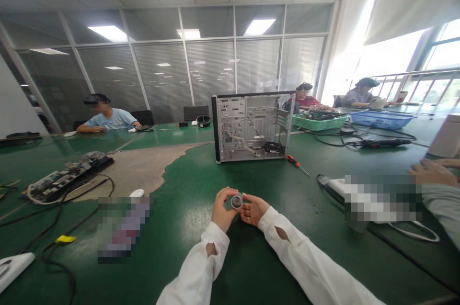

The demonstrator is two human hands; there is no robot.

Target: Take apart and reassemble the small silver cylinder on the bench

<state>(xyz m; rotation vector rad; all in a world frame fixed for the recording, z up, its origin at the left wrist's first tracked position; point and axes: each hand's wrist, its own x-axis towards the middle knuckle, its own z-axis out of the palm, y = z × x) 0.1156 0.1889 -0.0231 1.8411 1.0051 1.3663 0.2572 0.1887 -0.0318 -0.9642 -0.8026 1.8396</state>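
Note:
Between my two hands is a small round container [236, 201] with a pale rim, its round face turned toward me. Small dark pieces show inside it, too small to name. My left hand [223, 210] is closed around its left side, thumb and fingers on the rim. On the other side, my right hand [253, 209] touches the container with its fingertips, fingers bent. Beyond my hands stands an open computer case [254, 128], upright, with cables inside. An orange-and-black screwdriver [297, 164] lies by its lower right corner.
At left lie a loaded power strip [70, 178], black cables and a blurred-out flat object [125, 231]. Green [319, 123] and blue baskets [383, 118] stand back right. A white device [377, 199] lies at right, near another person's hand [433, 172]. Other people sit around the table.

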